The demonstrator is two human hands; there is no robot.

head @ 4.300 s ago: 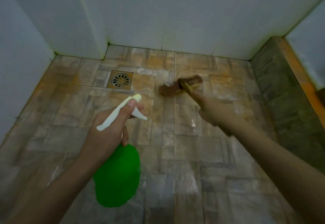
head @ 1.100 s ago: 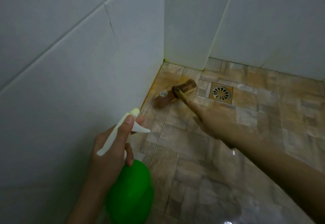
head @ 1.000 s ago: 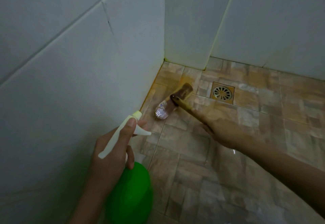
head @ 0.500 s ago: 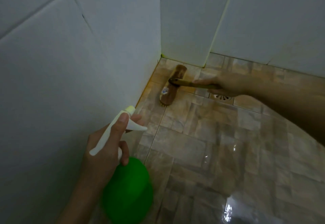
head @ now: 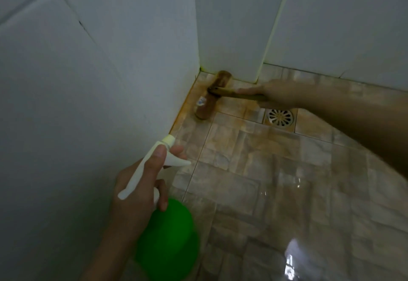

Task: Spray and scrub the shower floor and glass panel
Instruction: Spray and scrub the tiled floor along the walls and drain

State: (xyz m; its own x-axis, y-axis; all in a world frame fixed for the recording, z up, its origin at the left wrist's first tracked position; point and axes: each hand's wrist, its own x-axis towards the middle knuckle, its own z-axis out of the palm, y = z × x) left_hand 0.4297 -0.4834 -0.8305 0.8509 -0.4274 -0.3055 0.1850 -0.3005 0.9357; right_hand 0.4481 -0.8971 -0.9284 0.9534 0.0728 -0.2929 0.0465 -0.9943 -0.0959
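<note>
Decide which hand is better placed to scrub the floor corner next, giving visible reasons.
Right. The right hand grips the brush handle, its head on the floor by the corner; the left hand holds the spray bottle.

Head view, looking down, near floor corner [head: 205, 77]

Your left hand [head: 136, 194] and right hand [head: 278, 96] are bare. The left thumbnail [head: 159, 153] is short and unpainted. Your left forearm [head: 106, 254] and right forearm [head: 353, 117] are bare too, uncovered all the way to the edge of view.
</note>
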